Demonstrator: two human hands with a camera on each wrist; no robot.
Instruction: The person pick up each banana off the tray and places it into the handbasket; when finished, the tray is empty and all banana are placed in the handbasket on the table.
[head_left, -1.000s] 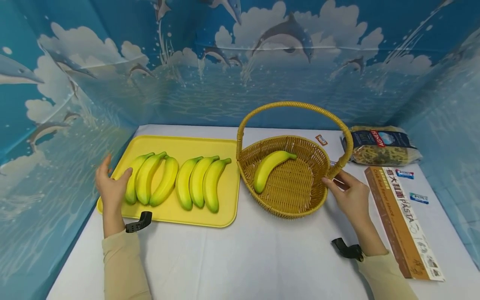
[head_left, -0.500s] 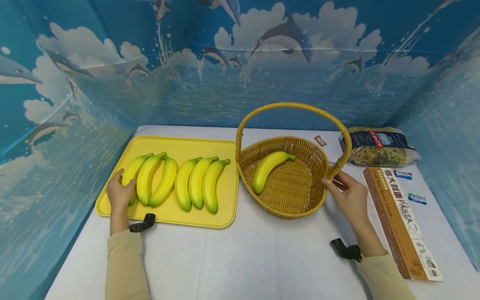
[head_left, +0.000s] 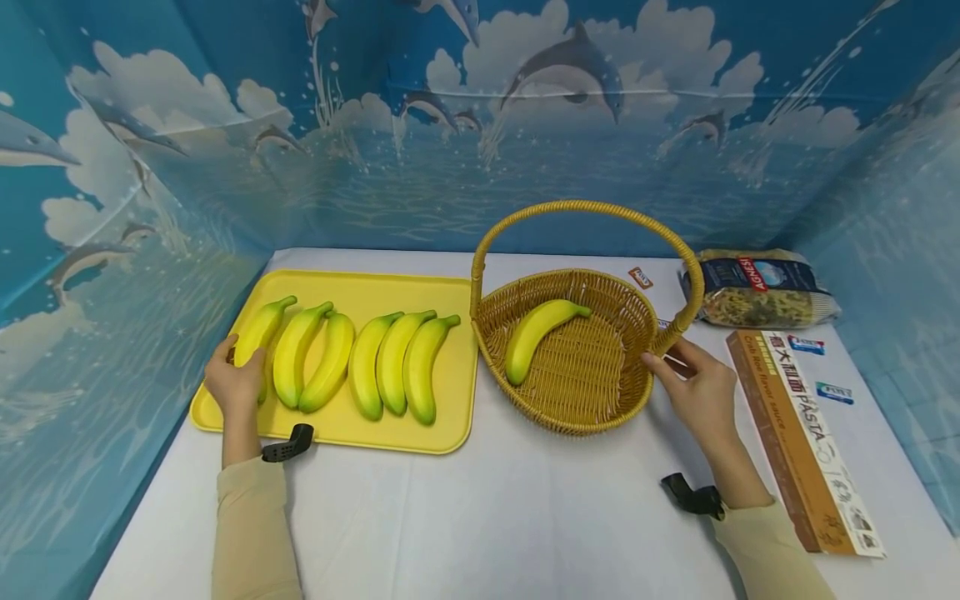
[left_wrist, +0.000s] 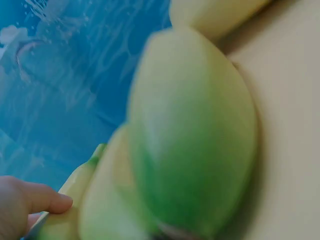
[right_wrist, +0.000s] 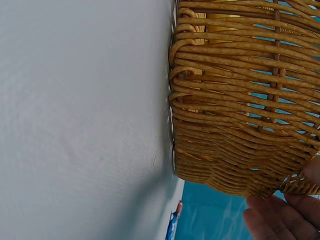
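Observation:
My left hand (head_left: 234, 385) grips the leftmost banana (head_left: 268, 321) on the yellow tray (head_left: 375, 288), with fingers on its left side and thumb on its right. In the left wrist view the fingers (left_wrist: 47, 199) press on that banana's skin, while the green end of a nearer banana (left_wrist: 192, 135) fills the middle. Several other bananas (head_left: 417, 367) lie side by side on the tray. My right hand (head_left: 697, 387) holds the wicker basket (head_left: 573, 421) by its right rim near the handle's foot; its fingers (right_wrist: 272, 217) show below the weave. One banana (head_left: 540, 333) lies inside the basket.
The basket's tall handle (head_left: 585, 207) arches over it. To the right are a bag of pasta (head_left: 761, 289), a long pasta box (head_left: 806, 446) and small wrapped pieces (head_left: 835, 392). Patterned blue cloth (head_left: 480, 150) stands behind and at both sides of the white table (head_left: 510, 517).
My left hand came in from the left and took hold of the leftmost banana, which has shifted slightly left, away from its neighbour. The right hand keeps its place on the basket.

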